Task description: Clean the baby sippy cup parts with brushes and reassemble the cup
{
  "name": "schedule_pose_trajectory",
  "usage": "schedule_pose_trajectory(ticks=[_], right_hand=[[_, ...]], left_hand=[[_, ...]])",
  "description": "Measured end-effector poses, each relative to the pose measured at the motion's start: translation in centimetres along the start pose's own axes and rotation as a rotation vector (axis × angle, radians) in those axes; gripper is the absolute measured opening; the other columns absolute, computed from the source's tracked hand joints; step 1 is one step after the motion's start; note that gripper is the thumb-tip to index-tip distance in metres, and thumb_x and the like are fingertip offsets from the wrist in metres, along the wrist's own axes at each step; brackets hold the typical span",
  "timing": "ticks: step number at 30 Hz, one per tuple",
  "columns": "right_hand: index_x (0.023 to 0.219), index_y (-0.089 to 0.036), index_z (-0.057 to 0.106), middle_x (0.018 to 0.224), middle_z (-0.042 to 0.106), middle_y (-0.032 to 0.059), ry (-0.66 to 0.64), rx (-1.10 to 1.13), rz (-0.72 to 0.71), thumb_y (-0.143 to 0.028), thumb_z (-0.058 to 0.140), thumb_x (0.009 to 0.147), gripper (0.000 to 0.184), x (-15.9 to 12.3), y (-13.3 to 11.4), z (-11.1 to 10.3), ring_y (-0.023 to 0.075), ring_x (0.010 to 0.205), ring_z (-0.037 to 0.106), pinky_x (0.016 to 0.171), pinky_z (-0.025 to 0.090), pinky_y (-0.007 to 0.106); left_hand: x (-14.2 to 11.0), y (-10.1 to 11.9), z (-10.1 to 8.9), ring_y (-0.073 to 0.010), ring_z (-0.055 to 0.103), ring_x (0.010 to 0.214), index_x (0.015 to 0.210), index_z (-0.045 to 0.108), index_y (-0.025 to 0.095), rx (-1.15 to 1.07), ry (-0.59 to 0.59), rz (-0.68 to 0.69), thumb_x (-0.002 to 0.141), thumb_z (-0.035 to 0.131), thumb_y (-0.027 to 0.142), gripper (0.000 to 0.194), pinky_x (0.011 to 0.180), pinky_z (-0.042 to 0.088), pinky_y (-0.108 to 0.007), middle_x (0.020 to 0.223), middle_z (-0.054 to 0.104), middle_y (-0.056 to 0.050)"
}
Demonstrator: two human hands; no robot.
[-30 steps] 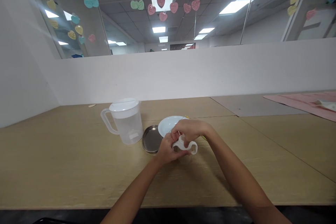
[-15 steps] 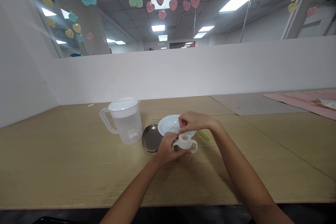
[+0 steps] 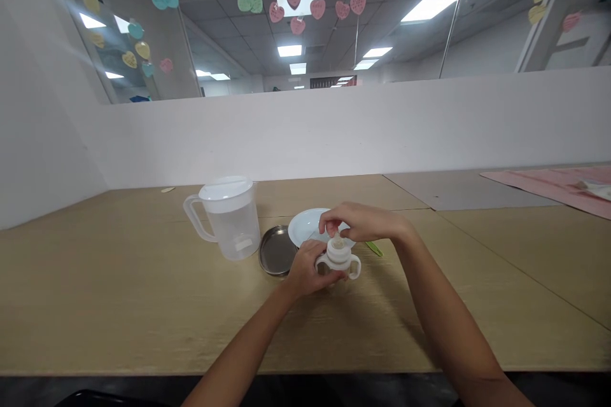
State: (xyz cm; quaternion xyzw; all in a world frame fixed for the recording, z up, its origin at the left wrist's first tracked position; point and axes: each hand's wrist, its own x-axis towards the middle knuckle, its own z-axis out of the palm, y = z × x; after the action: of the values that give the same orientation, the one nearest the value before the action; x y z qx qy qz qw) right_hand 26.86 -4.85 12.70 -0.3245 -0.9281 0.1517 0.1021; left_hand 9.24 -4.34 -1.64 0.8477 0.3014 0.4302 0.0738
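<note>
A baby bottle (image 3: 339, 258) with a white collar and two white side handles stands upright near the middle of the table. My left hand (image 3: 309, 268) is wrapped around its left side, thumb across the front. A pale, see-through nipple (image 3: 338, 241) pokes up from the collar's top. My right hand (image 3: 356, 221) reaches in from above with its fingertips pinched at the nipple's tip. Just behind both hands is a white bowl (image 3: 300, 224), partly covered by them, with something thin and clear in it that I cannot make out.
Left of the bowl lies a round metal tray (image 3: 275, 253). Beyond it stands a lidded plastic pitcher (image 3: 233, 222). A green handle (image 3: 375, 248) shows right of the bowl. Pink cloth (image 3: 548, 181) lies at far right, and a white wall (image 3: 286, 133) rises behind the table.
My right hand has shifted from the collar's left edge to above its centre. The nipple now stands up where the collar showed an opening. My left hand keeps its hold.
</note>
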Motion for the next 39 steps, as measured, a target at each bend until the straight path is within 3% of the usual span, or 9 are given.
schedule_pose_trajectory(ticks=[5, 14, 17, 20, 23, 26, 31, 34, 39], right_hand=[[0.093, -0.019, 0.063, 0.085, 0.065, 0.0022, 0.196, 0.086, -0.030, -0.008, 0.052, 0.070, 0.028, -0.5, -0.4, -0.5, 0.0145, 0.078, 0.058, 0.069, 0.043, 0.025], [0.091, -0.018, 0.064, 0.085, 0.065, 0.0035, 0.985, 0.323, -0.063, -0.029, 0.062, 0.074, 0.020, 0.0, -0.7, -0.9, 0.0152, 0.079, 0.060, 0.076, 0.048, 0.031], [0.085, -0.017, 0.064, 0.081, 0.064, 0.0029, 1.124, 0.362, -0.055, -0.030, 0.063, 0.073, 0.018, 0.6, -0.1, -0.8, 0.0138, 0.074, 0.059, 0.073, 0.049, 0.030], [0.081, -0.017, 0.064, 0.079, 0.064, 0.0025, 1.216, 0.344, -0.006, -0.031, 0.063, 0.073, 0.016, 1.3, 0.8, -0.5, 0.0127, 0.068, 0.058, 0.068, 0.049, 0.028], [0.081, -0.017, 0.064, 0.073, 0.064, 0.0013, 1.209, 0.296, 0.063, -0.032, 0.062, 0.072, 0.017, 2.1, 1.8, 0.0, 0.0124, 0.063, 0.057, 0.063, 0.047, 0.027], [0.079, -0.018, 0.064, 0.071, 0.064, 0.0007, 1.136, 0.230, 0.125, -0.030, 0.061, 0.071, 0.015, 3.3, 2.9, 0.8, 0.0121, 0.060, 0.056, 0.061, 0.046, 0.026], [0.075, -0.018, 0.065, 0.068, 0.064, 0.0002, 0.969, 0.161, 0.253, -0.025, 0.060, 0.070, 0.010, 5.3, 4.5, 2.6, 0.0116, 0.059, 0.055, 0.060, 0.043, 0.025], [0.074, -0.017, 0.065, 0.067, 0.064, 0.0005, 0.878, 0.254, 0.311, -0.023, 0.061, 0.068, 0.010, 6.2, 5.2, 3.6, 0.0115, 0.059, 0.056, 0.059, 0.044, 0.024], [0.073, -0.015, 0.063, 0.067, 0.062, 0.0009, 0.769, 0.590, 0.376, -0.018, 0.060, 0.066, 0.008, 7.1, 6.2, 4.5, 0.0103, 0.053, 0.058, 0.052, 0.048, 0.022]], left_hand=[[-0.1, -0.4, 0.1, -0.0229, 0.057, 0.090, 0.099, 0.061, 0.019, 0.019, -0.006, -0.004, 0.068, 0.064, 0.056, 0.049, 0.083, 0.043, -0.036, 0.096, 0.065, -0.007], [-0.2, -0.4, -0.3, -0.0236, 0.057, 0.093, 0.108, 0.057, 0.018, -0.027, -0.024, 0.014, 0.072, 0.057, 0.062, 0.057, 0.086, 0.041, -0.038, 0.101, 0.064, -0.010], [-0.2, -0.6, -0.4, -0.0212, 0.056, 0.090, 0.100, 0.059, 0.018, -0.036, 0.023, -0.082, 0.082, 0.047, 0.055, 0.043, 0.084, 0.042, -0.036, 0.096, 0.063, -0.008], [-0.2, -0.9, -0.4, -0.0186, 0.055, 0.088, 0.089, 0.058, 0.019, -0.008, 0.169, -0.247, 0.089, 0.040, 0.045, 0.032, 0.083, 0.041, -0.033, 0.091, 0.063, -0.005], [-0.2, -1.1, -0.4, -0.0181, 0.054, 0.086, 0.083, 0.056, 0.020, 0.043, 0.250, -0.325, 0.091, 0.035, 0.041, 0.031, 0.081, 0.040, -0.033, 0.086, 0.062, -0.004], [-0.2, -1.2, -0.4, -0.0186, 0.054, 0.089, 0.085, 0.056, 0.020, 0.089, 0.276, -0.313, 0.092, 0.034, 0.039, 0.029, 0.083, 0.039, -0.033, 0.089, 0.062, -0.004], [-0.2, -1.4, -0.4, -0.0190, 0.054, 0.101, 0.097, 0.057, 0.021, 0.130, 0.233, -0.243, 0.091, 0.036, 0.037, 0.027, 0.092, 0.037, -0.035, 0.102, 0.063, -0.005], [-0.1, -1.5, -0.4, -0.0199, 0.052, 0.109, 0.099, 0.060, 0.022, 0.160, 0.172, -0.218, 0.092, 0.036, 0.036, 0.029, 0.095, 0.036, -0.038, 0.112, 0.061, -0.006], [-0.2, -2.3, -0.1, -0.0211, 0.050, 0.114, 0.104, 0.061, 0.021, 0.170, 0.154, -0.225, 0.092, 0.036, 0.036, 0.031, 0.099, 0.035, -0.042, 0.120, 0.058, -0.007]])
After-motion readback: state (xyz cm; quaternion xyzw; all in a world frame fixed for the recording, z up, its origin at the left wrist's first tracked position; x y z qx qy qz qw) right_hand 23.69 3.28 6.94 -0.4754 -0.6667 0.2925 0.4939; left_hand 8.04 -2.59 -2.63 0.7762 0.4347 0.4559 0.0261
